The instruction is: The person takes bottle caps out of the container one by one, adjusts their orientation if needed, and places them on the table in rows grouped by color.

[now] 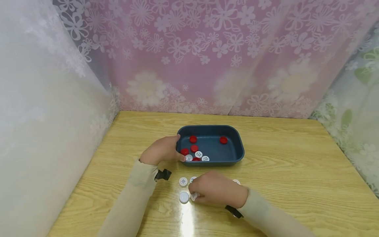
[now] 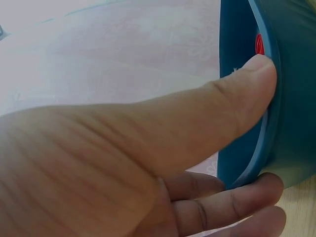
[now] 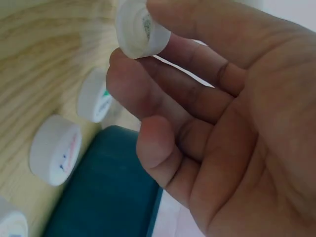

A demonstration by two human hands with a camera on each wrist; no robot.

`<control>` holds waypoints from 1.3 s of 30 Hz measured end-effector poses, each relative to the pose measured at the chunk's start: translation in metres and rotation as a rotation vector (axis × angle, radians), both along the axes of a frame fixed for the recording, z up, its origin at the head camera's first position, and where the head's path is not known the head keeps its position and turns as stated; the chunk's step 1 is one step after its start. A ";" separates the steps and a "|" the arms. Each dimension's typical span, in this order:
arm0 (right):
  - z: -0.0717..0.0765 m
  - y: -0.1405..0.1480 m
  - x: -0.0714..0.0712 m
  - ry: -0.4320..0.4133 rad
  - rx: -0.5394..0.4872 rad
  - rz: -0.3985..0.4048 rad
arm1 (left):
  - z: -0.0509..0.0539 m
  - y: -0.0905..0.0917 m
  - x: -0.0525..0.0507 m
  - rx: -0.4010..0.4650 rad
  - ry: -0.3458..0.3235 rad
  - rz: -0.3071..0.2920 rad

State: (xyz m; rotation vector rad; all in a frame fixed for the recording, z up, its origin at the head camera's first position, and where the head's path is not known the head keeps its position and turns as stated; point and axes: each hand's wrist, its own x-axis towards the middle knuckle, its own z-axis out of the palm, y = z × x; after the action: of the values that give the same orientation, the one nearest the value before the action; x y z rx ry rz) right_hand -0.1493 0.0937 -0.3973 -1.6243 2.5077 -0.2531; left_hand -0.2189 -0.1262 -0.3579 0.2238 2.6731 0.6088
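Observation:
A dark blue rectangular tray (image 1: 217, 152) stands on the table, holding several red caps (image 1: 194, 148) and white caps (image 1: 198, 154). At the tray's left end, my left hand (image 1: 161, 150) grips it, the thumb (image 2: 237, 94) lying along the rim. In front of the tray, my right hand (image 1: 217, 190) pinches a white bottle cap (image 3: 138, 29) between thumb and finger. White caps with printed tops (image 1: 183, 181) stand close by on the table. A plain white cap (image 1: 184, 197) sits just left of the right fingers. Another white cap (image 1: 236, 181) shows behind the right hand.
The wooden table (image 1: 281, 158) ends at a pink flowered curtain (image 1: 207, 65) behind the tray. Pale curtains hang at both sides. In the right wrist view, several white caps (image 3: 55, 150) line up alongside the tray's outer wall (image 3: 108, 182).

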 end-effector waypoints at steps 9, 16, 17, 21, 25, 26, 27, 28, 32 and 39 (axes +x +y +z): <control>-0.007 -0.002 0.001 0.068 0.079 -0.017 | -0.001 0.001 0.000 0.004 0.007 0.007; -0.007 -0.001 0.004 0.076 0.076 -0.022 | -0.003 0.002 0.000 0.009 -0.009 0.012; -0.007 -0.001 0.004 0.075 0.073 -0.021 | -0.003 0.002 0.001 0.011 -0.009 0.013; -0.007 0.000 0.004 0.052 0.058 -0.021 | -0.004 0.000 0.001 0.019 -0.006 0.013; -0.003 0.003 0.000 -0.002 0.050 -0.014 | -0.004 -0.001 0.001 0.026 -0.004 0.015; 0.000 0.005 -0.002 -0.009 0.042 -0.014 | -0.005 -0.001 0.001 0.028 -0.003 0.015; 0.003 0.008 -0.003 -0.011 0.028 -0.016 | -0.005 -0.001 0.001 0.030 -0.003 0.016; 0.007 0.011 -0.005 -0.008 0.009 -0.020 | -0.005 -0.001 0.001 0.033 -0.002 0.016; 0.028 0.028 -0.014 0.104 -0.145 -0.065 | -0.005 -0.002 -0.001 0.032 0.009 0.012; 0.055 0.052 -0.027 0.334 -0.444 -0.268 | -0.003 -0.004 -0.001 0.048 0.001 0.015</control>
State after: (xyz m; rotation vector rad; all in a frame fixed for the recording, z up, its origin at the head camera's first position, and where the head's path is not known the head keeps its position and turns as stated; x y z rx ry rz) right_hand -0.1761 0.1458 -0.3421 -1.5686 3.1045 -0.6622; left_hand -0.2202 -0.1300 -0.3610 0.2173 2.6651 0.6783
